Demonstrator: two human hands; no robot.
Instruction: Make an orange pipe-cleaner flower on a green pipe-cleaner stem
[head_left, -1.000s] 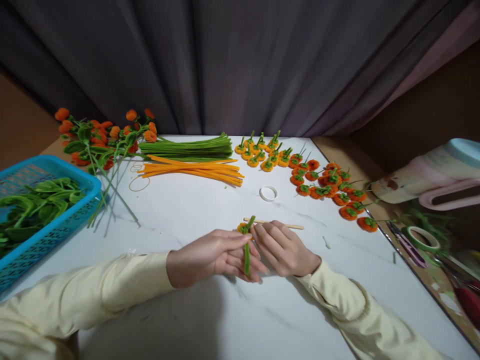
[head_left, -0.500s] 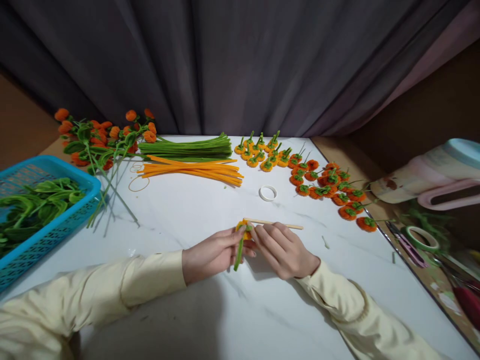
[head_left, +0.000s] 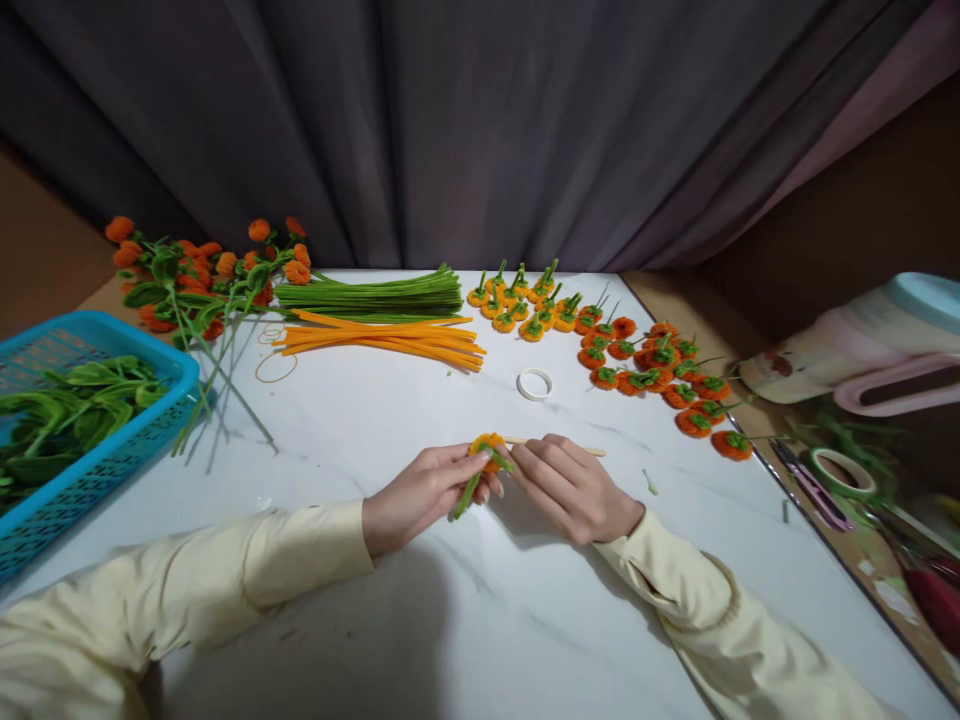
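Note:
A yellow-orange pipe-cleaner flower (head_left: 487,441) with green strips at its centre sits between my hands above the white table. My left hand (head_left: 424,495) pinches it from the left, thumb pressed on its green middle. One green pipe cleaner (head_left: 466,497) hangs down from it towards me. At the flower's right side, the closed fingertips of my right hand (head_left: 574,490) meet another short green end. Behind my right hand's knuckles runs a thin wooden stick (head_left: 596,452), partly hidden; whether the hand touches it I cannot tell. A white ring (head_left: 535,384) lies beyond.
Green pipe cleaners (head_left: 375,293) and orange ones (head_left: 382,340) lie at the back. Yellow flower heads (head_left: 532,328) and orange ones (head_left: 694,422) spread rightwards. Finished stems (head_left: 217,270) and a blue basket (head_left: 142,430) of leaves stand left. Tape (head_left: 844,472) and a large cup (head_left: 862,340) are right.
The flower has turned in my fingers, its hanging green strip swinging left and a short green end now pointing right. Both hands stay nearly in place.

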